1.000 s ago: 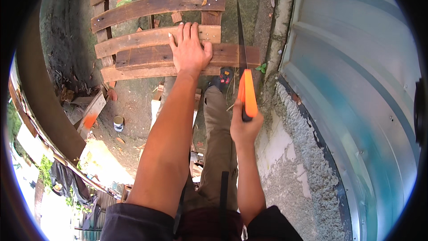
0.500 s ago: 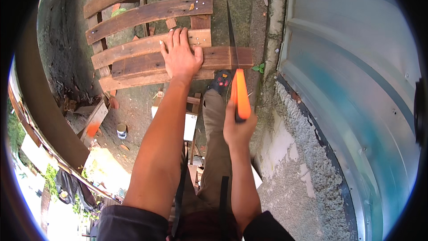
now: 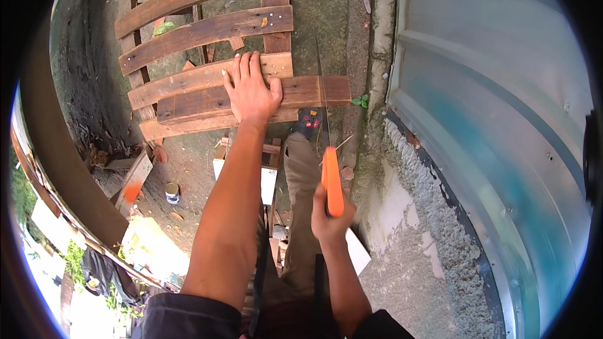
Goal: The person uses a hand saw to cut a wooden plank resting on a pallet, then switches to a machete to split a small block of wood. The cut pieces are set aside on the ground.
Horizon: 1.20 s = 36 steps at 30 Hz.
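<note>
With the middle of my view as the clock's hub, a small can [image 3: 172, 193] stands on the ground between eight and nine o'clock. The slatted wooden pallet [image 3: 204, 36] fills ten to twelve. Near eleven, my left hand [image 3: 251, 93] lies flat, thumb out and gripping nothing, its fingers on a pallet slat and its palm on the dark plank [image 3: 303, 92]. That plank lies along the pallet's near edge, its free end jutting toward one o'clock. My shoe [image 3: 309, 122] is at twelve, just below the plank. Toward five, my right hand [image 3: 333, 218] is closed round the saw's orange handle [image 3: 333, 182]; the blade [image 3: 325, 122] points to twelve, crossing the plank at a pale line. I can't tell how deep it sits.
</note>
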Available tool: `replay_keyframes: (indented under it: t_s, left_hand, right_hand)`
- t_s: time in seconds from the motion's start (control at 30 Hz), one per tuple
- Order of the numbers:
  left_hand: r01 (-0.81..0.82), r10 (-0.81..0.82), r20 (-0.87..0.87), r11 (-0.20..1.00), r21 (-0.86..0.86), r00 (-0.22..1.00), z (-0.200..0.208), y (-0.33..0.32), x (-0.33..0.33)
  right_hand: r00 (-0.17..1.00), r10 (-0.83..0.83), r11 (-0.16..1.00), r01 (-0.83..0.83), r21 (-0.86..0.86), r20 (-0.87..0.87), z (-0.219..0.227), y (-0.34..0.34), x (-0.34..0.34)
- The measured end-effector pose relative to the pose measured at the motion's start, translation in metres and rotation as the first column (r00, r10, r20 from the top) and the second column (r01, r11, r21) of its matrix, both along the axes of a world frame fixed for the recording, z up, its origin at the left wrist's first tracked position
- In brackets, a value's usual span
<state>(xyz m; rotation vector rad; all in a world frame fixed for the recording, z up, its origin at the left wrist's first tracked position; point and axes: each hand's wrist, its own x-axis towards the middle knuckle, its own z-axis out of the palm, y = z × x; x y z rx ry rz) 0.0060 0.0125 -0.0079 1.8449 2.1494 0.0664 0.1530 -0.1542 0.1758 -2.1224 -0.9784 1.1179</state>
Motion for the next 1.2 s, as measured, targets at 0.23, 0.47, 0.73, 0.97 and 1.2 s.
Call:
replay_keyframes:
  t_s: [0.23,0.47,0.73,0.97,1.2]
  left_hand:
    - [-0.005,0.006,0.003,0.998,-0.061,1.0,0.004,-0.005,-0.001]
    - [0.018,-0.02,-0.017,0.997,-0.071,1.0,0.002,-0.004,-0.003]
    - [0.028,-0.028,-0.027,1.0,-0.014,0.999,0.005,-0.004,-0.001]
    - [0.007,-0.007,-0.028,1.0,-0.014,1.0,0.005,-0.008,-0.003]
    - [0.012,-0.013,-0.023,1.0,-0.01,1.0,0.007,-0.005,-0.001]
  right_hand:
    - [0.998,-0.04,0.991,0.033,-0.128,-0.055,0.032,0.005,0.011]
    - [0.999,-0.016,0.994,0.011,-0.113,-0.044,-0.002,0.002,0.006]
    - [0.984,-0.131,0.979,0.109,-0.174,-0.119,0.011,0.013,0.01]
    - [0.998,0.003,0.999,-0.001,0.037,-0.065,0.007,-0.013,0.009]
    - [0.996,-0.031,0.984,0.016,-0.178,-0.083,0.0,0.031,0.013]
